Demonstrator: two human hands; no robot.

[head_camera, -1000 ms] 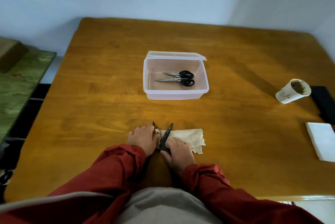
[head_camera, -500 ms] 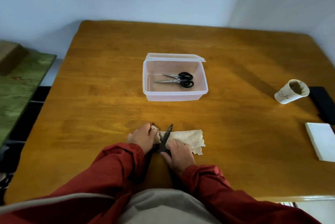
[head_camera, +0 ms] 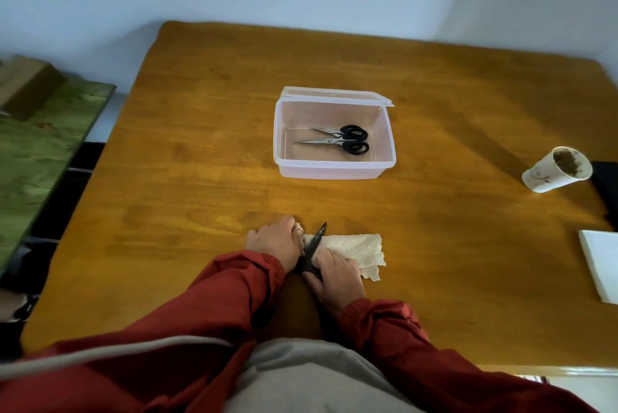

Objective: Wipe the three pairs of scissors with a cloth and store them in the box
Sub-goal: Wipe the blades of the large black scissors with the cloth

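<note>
Near the table's front edge lies a cream cloth. My left hand grips the cloth's bunched left end. A dark pair of scissors lies between my hands, one blade pointing away over the cloth. The other blade is hidden under my left hand and the cloth. My right hand holds the scissors at the handle end and rests on the cloth. Further back stands a clear plastic box with its lid open behind. Inside it lies a black-handled pair of scissors, blades apart.
A stained paper cup stands at the right, with a black object behind it. A white pad lies at the right edge. A green covered surface sits beside the table on the left.
My left hand slid forward with the cloth's end over the left blade, whose tip no longer shows. The right hand stayed on the handles.
</note>
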